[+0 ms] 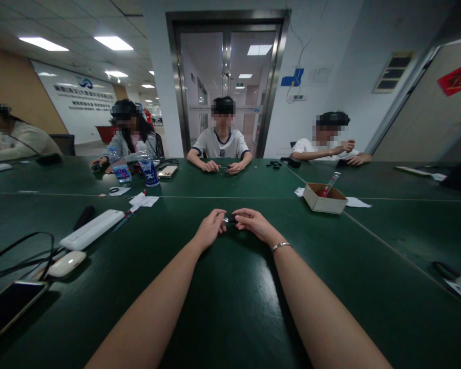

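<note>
Just above the dark green table (230, 287), both hands meet at a small black object with a silver end (226, 220); its exact kind is too small to make out. The fingers of my left hand (209, 228) are closed around the silver end. From the other side, my right hand (254, 223) pinches the black part between thumb and fingers. A silver bracelet (281, 246) circles my right wrist. My fingertips partly cover the object.
A small cardboard box (325, 204) with a tube-like item stands at right. On the left lie a white power strip (92, 229), a white mouse (67, 263), a phone (13, 307) and cables. Two bottles (148, 169) stand farther back. Several people sit across the table.
</note>
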{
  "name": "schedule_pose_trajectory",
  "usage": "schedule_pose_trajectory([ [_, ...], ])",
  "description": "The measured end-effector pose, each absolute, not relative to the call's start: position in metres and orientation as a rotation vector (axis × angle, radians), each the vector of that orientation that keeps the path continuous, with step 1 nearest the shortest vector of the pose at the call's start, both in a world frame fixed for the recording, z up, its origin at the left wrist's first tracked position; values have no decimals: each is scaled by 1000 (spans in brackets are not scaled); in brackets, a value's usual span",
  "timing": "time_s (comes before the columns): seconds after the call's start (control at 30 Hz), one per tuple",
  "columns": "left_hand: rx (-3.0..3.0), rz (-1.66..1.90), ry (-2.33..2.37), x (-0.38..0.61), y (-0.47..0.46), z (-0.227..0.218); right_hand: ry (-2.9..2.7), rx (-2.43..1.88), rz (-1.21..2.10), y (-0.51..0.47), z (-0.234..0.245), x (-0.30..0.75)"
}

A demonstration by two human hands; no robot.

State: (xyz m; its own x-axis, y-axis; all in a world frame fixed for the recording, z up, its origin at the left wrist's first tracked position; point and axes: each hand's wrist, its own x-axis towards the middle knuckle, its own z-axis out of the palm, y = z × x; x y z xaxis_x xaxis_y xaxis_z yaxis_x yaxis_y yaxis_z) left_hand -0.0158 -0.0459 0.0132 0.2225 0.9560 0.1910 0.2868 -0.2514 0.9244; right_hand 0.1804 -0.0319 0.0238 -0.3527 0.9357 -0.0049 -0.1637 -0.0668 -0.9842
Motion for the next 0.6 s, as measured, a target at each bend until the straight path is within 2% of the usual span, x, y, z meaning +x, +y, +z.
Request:
schedule_pose_trajectory([
  [0.4,1814,1148,1185,-16,-45,11,-1319,-896,1579,-32,24,181],
  [0.6,1789,1078,1171,-17,-45,12,-1321,-882,1583,-33,25,180],
])
